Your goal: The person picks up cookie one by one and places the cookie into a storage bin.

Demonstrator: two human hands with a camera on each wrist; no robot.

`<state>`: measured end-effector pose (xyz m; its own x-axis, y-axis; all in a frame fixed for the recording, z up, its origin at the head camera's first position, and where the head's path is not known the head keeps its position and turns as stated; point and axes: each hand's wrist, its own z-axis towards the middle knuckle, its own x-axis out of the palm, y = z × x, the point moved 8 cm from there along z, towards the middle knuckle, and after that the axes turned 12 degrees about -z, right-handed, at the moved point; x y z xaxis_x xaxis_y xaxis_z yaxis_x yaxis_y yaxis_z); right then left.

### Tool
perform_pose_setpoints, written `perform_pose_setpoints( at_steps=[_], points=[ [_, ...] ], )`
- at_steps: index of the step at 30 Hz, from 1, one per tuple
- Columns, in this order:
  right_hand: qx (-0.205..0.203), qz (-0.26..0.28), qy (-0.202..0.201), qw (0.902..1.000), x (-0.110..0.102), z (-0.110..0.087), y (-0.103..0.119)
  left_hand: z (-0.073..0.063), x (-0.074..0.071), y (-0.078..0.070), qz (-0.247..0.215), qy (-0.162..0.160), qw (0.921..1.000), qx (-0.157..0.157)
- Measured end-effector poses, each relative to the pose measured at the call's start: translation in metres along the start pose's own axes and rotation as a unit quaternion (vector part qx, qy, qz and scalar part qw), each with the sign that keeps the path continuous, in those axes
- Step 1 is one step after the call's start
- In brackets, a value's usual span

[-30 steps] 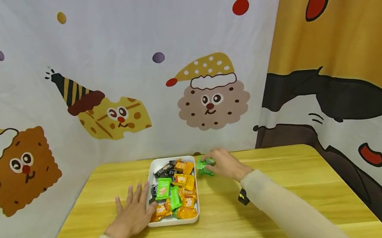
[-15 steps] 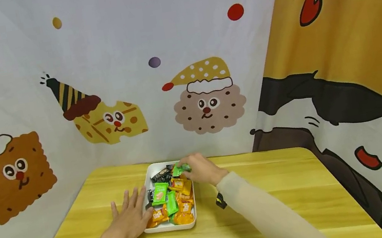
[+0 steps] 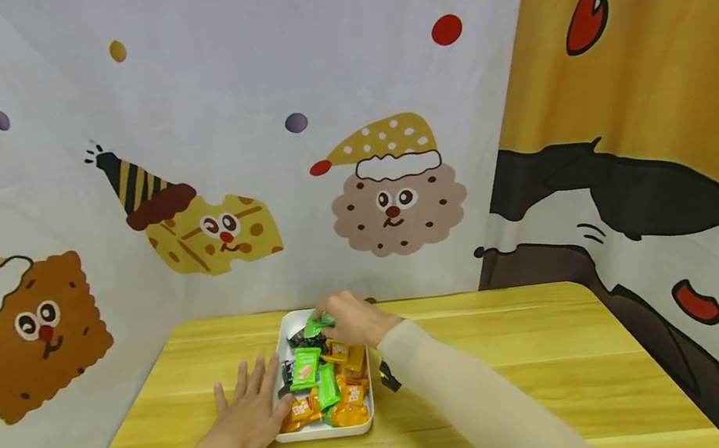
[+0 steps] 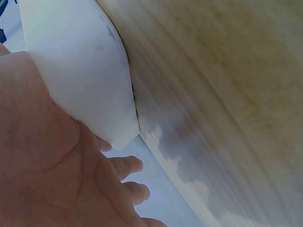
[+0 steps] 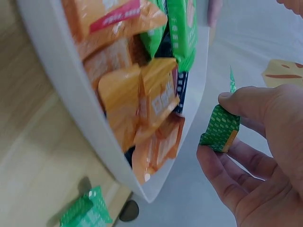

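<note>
My right hand [image 3: 354,318] pinches a small green wrapped snack packet [image 5: 221,126] between thumb and fingers, above the far end of a white tray [image 3: 326,434]. Orange packets [image 5: 158,101], green packets [image 3: 305,368] and black packets lie mixed in that tray. The left hand [image 3: 242,418] rests along the tray's left side, fingers spread and thumb over the near left rim. Seen from the left wrist, its palm [image 4: 52,142] is against the tray's white outer wall [image 4: 90,71]. A loose green packet [image 5: 87,210] lies on the table outside the tray, in the right wrist view.
The tray stands on a yellow wood-grain table [image 3: 499,375]. Behind the table hangs a white cloth [image 3: 221,80] printed with cartoon snacks. A cloth with large cartoon animals [image 3: 676,195] covers the right side.
My right hand has picked up a green packet from the table right of the tray and carried it left over the tray's far end. The left hand has stayed at the tray's side.
</note>
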<state>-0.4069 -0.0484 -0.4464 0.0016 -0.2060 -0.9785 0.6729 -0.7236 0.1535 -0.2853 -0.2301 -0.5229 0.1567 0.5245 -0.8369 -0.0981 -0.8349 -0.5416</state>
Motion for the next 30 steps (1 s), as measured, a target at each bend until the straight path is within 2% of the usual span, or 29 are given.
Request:
perform_pose_setpoints(
  at_steps=[5,10,15,22,30],
  points=[
    [0.016,-0.012,0.016,0.9997,0.009,0.006,0.009,0.001,0.002,0.000,0.000,0.009,0.9999,-0.006],
    [0.006,-0.044,0.010,0.9990,0.012,0.014,0.023,0.002,0.001,0.000,0.000,0.008,0.9999,-0.008],
    [0.001,-0.044,0.018,0.9989,0.018,0.018,0.030,0.001,0.001,0.000,-0.004,0.009,0.9999,-0.010],
    [-0.008,-0.028,0.006,0.9996,0.020,0.012,0.027,0.001,0.003,0.001,0.000,0.003,1.0000,-0.009],
    [-0.041,-0.018,-0.002,0.9990,0.014,-0.010,0.009,0.001,0.003,0.003,0.005,0.001,0.9999,-0.009]
  ],
)
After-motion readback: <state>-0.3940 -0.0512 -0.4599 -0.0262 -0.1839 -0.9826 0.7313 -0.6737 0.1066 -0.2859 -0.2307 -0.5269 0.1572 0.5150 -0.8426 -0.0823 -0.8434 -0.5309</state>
